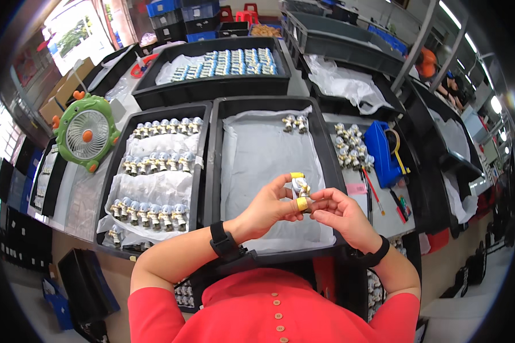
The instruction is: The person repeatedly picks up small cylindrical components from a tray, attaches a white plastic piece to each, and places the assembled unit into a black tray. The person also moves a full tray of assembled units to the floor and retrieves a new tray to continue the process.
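A small figurine (pixel 299 186), white and pale with gold parts, is held upright over the lined black tray (pixel 216 143). My left hand (pixel 272 204) is closed round it, with yellow wraps on the index finger and thumb. From the other side my right hand (pixel 342 214) pinches the figurine near its base; the fingers partly hide that end. Two similar figurines (pixel 295 123) stand at the far right of the tray's white lining (pixel 263 154).
On the left, another black tray (pixel 203 126) holds rows of figurines between white sheets. A green fan (pixel 87 134) stands beyond it. To the right are clustered figurines (pixel 352 147), a blue tape dispenser (pixel 384 153), a red brush (pixel 374 191) and pens. Behind sits a large tray (pixel 149 94) of blue-topped pieces.
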Motion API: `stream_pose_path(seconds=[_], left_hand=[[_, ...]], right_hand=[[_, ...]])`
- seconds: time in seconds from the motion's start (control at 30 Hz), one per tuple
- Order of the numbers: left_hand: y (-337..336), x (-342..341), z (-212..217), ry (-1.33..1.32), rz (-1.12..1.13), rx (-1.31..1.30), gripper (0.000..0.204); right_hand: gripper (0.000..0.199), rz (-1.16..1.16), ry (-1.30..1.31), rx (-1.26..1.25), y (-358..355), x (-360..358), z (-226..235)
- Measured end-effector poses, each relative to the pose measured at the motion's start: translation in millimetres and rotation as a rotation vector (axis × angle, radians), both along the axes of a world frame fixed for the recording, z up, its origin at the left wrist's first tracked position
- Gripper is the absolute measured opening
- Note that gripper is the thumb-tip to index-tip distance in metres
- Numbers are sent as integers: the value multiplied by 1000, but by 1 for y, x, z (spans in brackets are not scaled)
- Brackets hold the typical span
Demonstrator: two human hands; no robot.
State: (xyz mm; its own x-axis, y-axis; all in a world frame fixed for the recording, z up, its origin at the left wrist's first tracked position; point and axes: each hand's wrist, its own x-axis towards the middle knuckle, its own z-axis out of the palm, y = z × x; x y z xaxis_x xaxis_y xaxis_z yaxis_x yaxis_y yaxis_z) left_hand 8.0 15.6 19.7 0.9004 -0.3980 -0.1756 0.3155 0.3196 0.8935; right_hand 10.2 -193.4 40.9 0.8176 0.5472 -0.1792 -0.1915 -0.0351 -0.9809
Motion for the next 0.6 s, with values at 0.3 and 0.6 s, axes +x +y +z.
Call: stream_pose_path(seconds=[0.3, 0.6], left_hand=[[72, 5, 26, -173, 220, -21, 55], [99, -1, -1, -123, 353, -104, 50]], right_hand=[[39, 187, -40, 102, 78, 36, 35], [33, 196, -46, 122, 124, 51, -1]])
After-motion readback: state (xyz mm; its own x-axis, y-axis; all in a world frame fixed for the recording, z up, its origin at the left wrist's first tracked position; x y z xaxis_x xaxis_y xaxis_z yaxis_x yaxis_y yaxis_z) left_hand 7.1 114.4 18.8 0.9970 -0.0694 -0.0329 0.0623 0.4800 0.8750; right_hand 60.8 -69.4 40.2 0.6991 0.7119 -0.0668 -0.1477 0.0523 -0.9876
